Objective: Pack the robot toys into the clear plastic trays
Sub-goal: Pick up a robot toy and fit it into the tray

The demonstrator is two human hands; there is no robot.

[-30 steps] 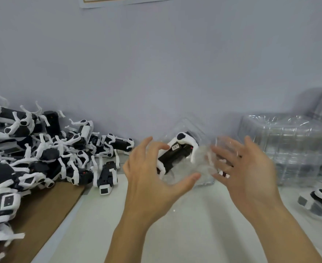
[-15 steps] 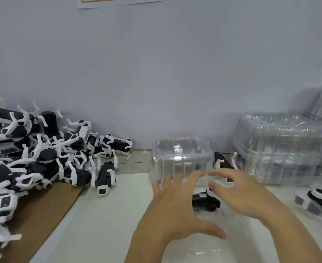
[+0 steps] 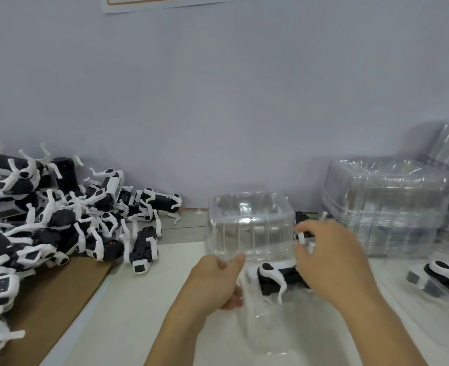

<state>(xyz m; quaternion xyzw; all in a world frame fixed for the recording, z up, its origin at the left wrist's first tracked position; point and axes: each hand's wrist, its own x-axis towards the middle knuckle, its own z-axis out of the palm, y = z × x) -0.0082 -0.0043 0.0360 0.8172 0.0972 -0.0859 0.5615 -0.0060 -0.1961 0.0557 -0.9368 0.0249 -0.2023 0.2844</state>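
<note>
Here we are over the white surface [image 3: 138,313], both hands down at a clear plastic tray [image 3: 284,326] that lies right in front of us. A black-and-white robot toy [image 3: 276,278] lies in the far end of that tray, on its side, one white leg pointing toward us. Our left hand [image 3: 212,281] is at the tray's left edge, thumb up against it and the fingers curled under; it looks like a grip on the rim, though the clear plastic is blurred and we cannot be sure. Our right hand [image 3: 331,262] sits over the toy's right end, fingers bent; whether they grasp the toy or only rest there we cannot tell.

Just behind, an upturned clear tray [image 3: 249,225] stands on the surface, touching the near tray's far end. Behind our right hand another toy [image 3: 302,220] peeks out, mostly hidden. To the left, a big heap of robot toys [image 3: 54,220] spreads over a brown board [image 3: 59,299]. To the right, stacks of clear trays [image 3: 387,207] stand against the pale wall [image 3: 218,101], and at the far right edge one more toy [image 3: 445,278] lies in clear plastic.
</note>
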